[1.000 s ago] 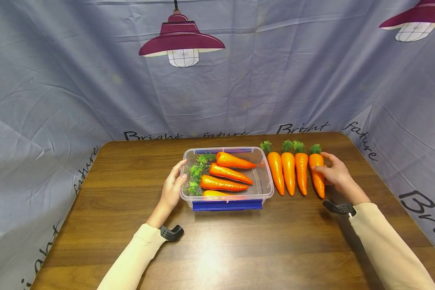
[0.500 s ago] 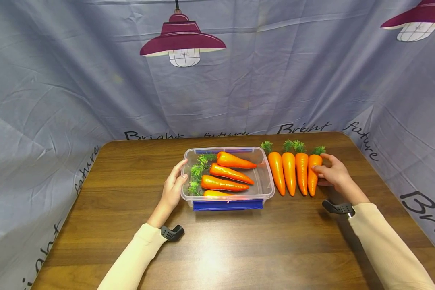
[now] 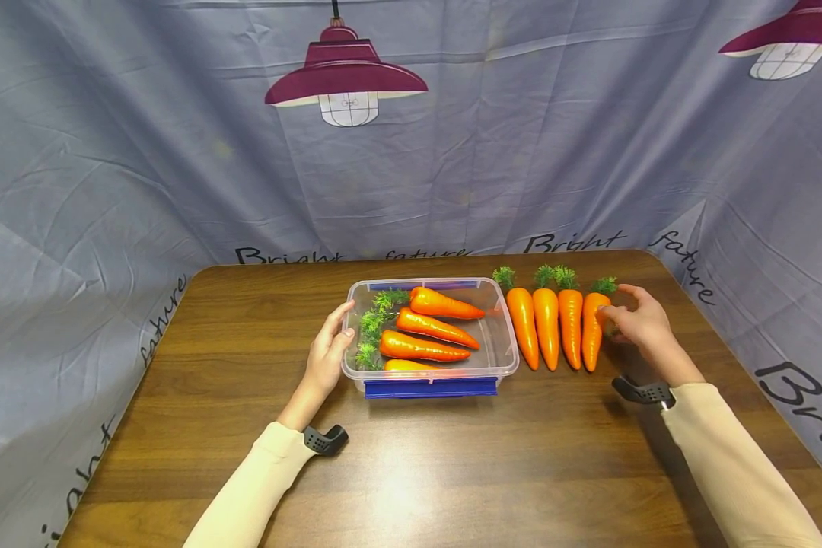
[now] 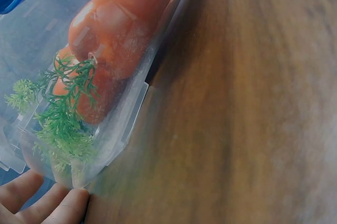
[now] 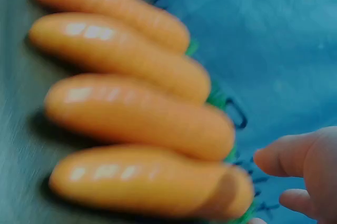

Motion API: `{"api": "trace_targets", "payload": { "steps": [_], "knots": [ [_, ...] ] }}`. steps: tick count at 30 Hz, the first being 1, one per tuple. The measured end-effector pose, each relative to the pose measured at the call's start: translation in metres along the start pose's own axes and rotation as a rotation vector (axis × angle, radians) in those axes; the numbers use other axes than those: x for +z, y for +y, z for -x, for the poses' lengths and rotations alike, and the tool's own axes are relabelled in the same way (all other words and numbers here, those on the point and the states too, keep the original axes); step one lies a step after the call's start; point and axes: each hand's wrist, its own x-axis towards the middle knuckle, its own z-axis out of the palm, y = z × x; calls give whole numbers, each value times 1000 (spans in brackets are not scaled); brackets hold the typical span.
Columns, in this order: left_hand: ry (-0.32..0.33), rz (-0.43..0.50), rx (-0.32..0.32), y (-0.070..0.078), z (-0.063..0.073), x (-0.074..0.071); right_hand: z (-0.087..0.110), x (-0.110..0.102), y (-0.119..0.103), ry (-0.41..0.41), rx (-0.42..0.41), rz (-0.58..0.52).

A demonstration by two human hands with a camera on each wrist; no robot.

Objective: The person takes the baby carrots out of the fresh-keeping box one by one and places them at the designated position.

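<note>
- Head view: the right hand (image 3: 640, 320) has let go of the fourth carrot (image 3: 594, 329), which now lies in the row on the bench (image 3: 452, 457); its fingers are loosely spread beside the carrot's top.
- Left wrist view: straight fingers (image 4: 58, 208) rest against the clear box (image 4: 116, 129) of carrots.
- Right wrist view: relaxed fingertips (image 5: 287, 155) hover just off the nearest carrot (image 5: 152, 182), holding nothing.

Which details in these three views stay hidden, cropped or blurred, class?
- Head view: the fourth carrot in the box is half hidden by the front rim.
- Left wrist view: the left hand is cut off by the bottom edge.
- Right wrist view: motion blur hides whether the right hand touches the nearest carrot.
</note>
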Motion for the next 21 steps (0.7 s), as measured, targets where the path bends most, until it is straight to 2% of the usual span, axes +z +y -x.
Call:
{"api": "trace_targets", "payload": {
  "steps": [4,8,11,16,21],
  "knots": [
    [3,-1,-2,0,0,-1,3,-1,-24,67,-65,4],
    [6,-6,-7,0,0,-1,7,6,-55,52,-152,-26],
    [5,-13,-9,-1,0,-1,13,15,-78,-6,-216,-16],
    [5,-7,-10,-2,1,0,22,38,-115,-136,-271,25],
    [4,-6,-13,-1,1,1,28,67,-141,-238,-347,39]
  ]
}}
